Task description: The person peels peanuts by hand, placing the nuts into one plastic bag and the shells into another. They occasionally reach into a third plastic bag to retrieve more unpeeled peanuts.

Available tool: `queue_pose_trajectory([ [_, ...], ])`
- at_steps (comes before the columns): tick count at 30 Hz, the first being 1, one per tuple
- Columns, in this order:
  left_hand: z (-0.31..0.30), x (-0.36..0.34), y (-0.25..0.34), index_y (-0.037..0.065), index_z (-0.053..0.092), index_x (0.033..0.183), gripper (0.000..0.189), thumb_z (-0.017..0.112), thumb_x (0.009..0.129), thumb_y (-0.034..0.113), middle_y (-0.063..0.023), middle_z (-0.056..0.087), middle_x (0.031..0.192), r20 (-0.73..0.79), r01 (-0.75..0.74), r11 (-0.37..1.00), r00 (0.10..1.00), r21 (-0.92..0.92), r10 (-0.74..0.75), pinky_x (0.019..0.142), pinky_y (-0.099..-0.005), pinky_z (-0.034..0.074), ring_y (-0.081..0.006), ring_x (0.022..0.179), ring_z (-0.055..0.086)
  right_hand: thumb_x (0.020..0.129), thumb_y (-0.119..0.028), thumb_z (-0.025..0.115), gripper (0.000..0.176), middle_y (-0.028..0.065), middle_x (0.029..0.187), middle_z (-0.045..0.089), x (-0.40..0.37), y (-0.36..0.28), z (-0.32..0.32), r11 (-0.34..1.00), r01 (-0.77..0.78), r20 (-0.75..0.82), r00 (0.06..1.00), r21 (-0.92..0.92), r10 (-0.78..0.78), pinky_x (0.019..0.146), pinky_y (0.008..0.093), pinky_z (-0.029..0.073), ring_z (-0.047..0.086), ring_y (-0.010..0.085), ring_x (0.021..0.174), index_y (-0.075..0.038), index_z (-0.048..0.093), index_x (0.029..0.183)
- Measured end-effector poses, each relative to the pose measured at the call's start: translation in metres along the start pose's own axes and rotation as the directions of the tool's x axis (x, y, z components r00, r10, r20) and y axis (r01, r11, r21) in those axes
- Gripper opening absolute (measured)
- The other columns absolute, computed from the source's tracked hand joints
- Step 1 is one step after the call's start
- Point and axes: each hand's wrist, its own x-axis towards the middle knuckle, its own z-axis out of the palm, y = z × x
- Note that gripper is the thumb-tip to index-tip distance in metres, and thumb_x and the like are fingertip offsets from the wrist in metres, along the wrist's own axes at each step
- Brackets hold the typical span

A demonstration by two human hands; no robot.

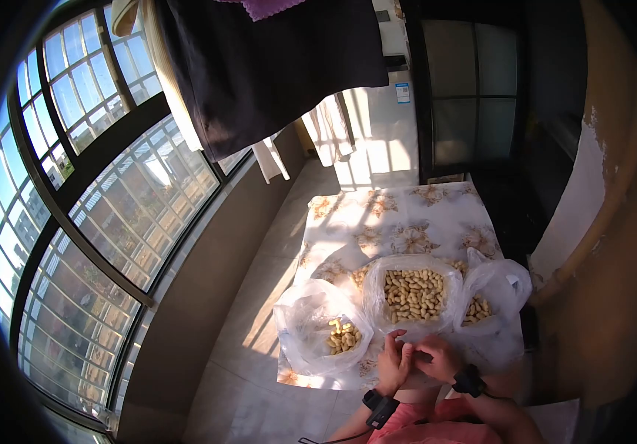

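Your left hand point(394, 362) and right hand point(439, 359) pinch together; can't tell what's held. Bump the middle bag point(372, 294) and peanuts point(414, 294) could spill off the table point(422, 214).

Table point(407, 214): small, rectangular, on a tiled floor point(259, 333). Covered with a pale cloth point(437, 203) printed with brown flowers; far half sunlit, crossed by shadow bars. On the near half, three clear plastic bags in a row, mouths open upward.
Left bag point(311, 318): small heap of peanuts point(343, 337) at the bottom.
Middle bag point(413, 325): fullest, packed with peanuts nearly to the rim, close against both neighbours.
Right bag point(500, 285): few peanuts (mostly hidden by crumpled plastic).
More peanuts just behind the Middle bag, at its left edge; wrapping unclear.
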Motion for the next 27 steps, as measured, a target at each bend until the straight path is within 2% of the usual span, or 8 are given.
queue_pose_trajectory([
  [6, -0.005, 0.005, 0.007, 0.003, 0.050, 0.122, 0.040, 0.046, 0.103, 0.038, -0.0133, 0.063, 0.069, -0.008, -0.053, 0.997, 0.999, -0.054, 0.052, 0.056, -0.0397, 0.046, -0.0329, 0.063, 0.064, 0.078, -0.004, 0.071, 0.023, 0.0107, 0.090, 0.064, 0.004, -0.001, -0.001, 0.999, 0.004, 0.007, 1.000, 0.046, -0.004, 0.073, 0.0387, 0.052, 0.064, 0.0307, 0.085, -0.007, 0.068, 0.100],
  [7, -0.002, 0.006, 0.008, 0.001, 0.052, 0.118, 0.042, 0.043, 0.105, 0.040, -0.0063, 0.053, 0.062, -0.046, -0.074, 0.994, 0.996, -0.076, 0.071, 0.054, -0.0321, 0.039, -0.0176, 0.057, 0.054, 0.078, -0.004, 0.071, 0.023, 0.0107, 0.090, 0.064, 0.004, -0.004, -0.002, 0.999, -0.013, 0.010, 1.000, 0.044, 0.013, 0.073, 0.0387, 0.052, 0.064, 0.0307, 0.085, -0.007, 0.068, 0.100],
  [10, -0.003, 0.007, 0.007, 0.002, 0.052, 0.118, 0.041, 0.043, 0.105, 0.039, -0.0063, 0.054, 0.062, -0.045, -0.071, 0.995, 0.997, -0.066, 0.069, 0.054, -0.0321, 0.039, -0.0174, 0.057, 0.054, 0.079, -0.003, 0.069, 0.021, 0.0109, 0.090, 0.064, 0.002, 0.002, 0.002, 1.000, 0.024, 0.008, 1.000, 0.005, -0.024, 0.072, 0.0394, 0.051, 0.062, 0.0315, 0.083, -0.006, 0.067, 0.099],
  [12, -0.005, 0.007, 0.010, 0.004, 0.053, 0.119, 0.036, 0.046, 0.104, 0.035, -0.0132, 0.061, 0.069, -0.003, -0.041, 0.999, 0.999, -0.013, 0.041, 0.056, -0.0387, 0.045, -0.0314, 0.062, 0.063, 0.079, -0.003, 0.069, 0.021, 0.0112, 0.089, 0.063, 0.001, 0.005, 0.004, 1.000, 0.011, 0.006, 1.000, 0.018, -0.011, 0.071, 0.0398, 0.051, 0.062, 0.0321, 0.082, -0.006, 0.067, 0.100],
  [17, -0.002, 0.006, 0.002, 0.003, 0.055, 0.117, 0.031, 0.052, 0.102, 0.031, -0.0121, 0.061, 0.069, -0.001, -0.040, 0.998, 0.999, -0.053, 0.040, 0.056, -0.0356, 0.045, -0.0250, 0.060, 0.060, 0.081, -0.003, 0.068, 0.021, 0.0114, 0.088, 0.063, 0.000, 0.001, 0.004, 1.000, -0.019, -0.021, 1.000, -0.008, 0.019, 0.070, 0.0380, 0.052, 0.064, 0.0307, 0.080, -0.005, 0.064, 0.102],
  [19, -0.001, 0.004, 0.001, 0.003, 0.056, 0.115, 0.030, 0.055, 0.101, 0.029, -0.0115, 0.061, 0.069, -0.006, -0.023, 0.997, 1.000, -0.075, 0.022, 0.056, -0.0343, 0.045, -0.0224, 0.059, 0.060, 0.088, -0.007, 0.066, 0.017, 0.0124, 0.091, 0.067, -0.001, 0.002, 0.006, 0.978, -0.142, -0.066, 0.986, 0.153, 0.154, 0.073, 0.0358, 0.052, 0.067, 0.0290, 0.083, -0.003, 0.062, 0.104],
  [21, 0.001, 0.004, 0.001, 0.004, 0.058, 0.112, 0.025, 0.061, 0.098, 0.024, -0.0095, 0.061, 0.069, -0.060, -0.035, 0.996, 0.998, -0.086, 0.030, 0.057, -0.0318, 0.046, -0.0187, 0.059, 0.059, 0.090, -0.008, 0.065, 0.016, 0.0127, 0.092, 0.068, -0.001, 0.002, 0.005, 0.964, -0.177, -0.069, 0.979, 0.201, 0.194, 0.073, 0.0346, 0.053, 0.067, 0.0277, 0.083, -0.002, 0.062, 0.105],
  [27, 0.002, 0.003, -0.003, 0.006, 0.060, 0.111, 0.022, 0.065, 0.095, 0.020, -0.0081, 0.062, 0.070, -0.061, -0.035, 0.996, 0.998, -0.084, 0.030, 0.058, -0.0312, 0.048, -0.0188, 0.061, 0.061, 0.095, -0.012, 0.062, 0.017, 0.0137, 0.091, 0.069, 0.001, 0.002, 0.003, 0.954, -0.204, -0.081, 0.971, 0.219, 0.226, 0.072, 0.0328, 0.052, 0.069, 0.0252, 0.081, -0.001, 0.061, 0.107],
])
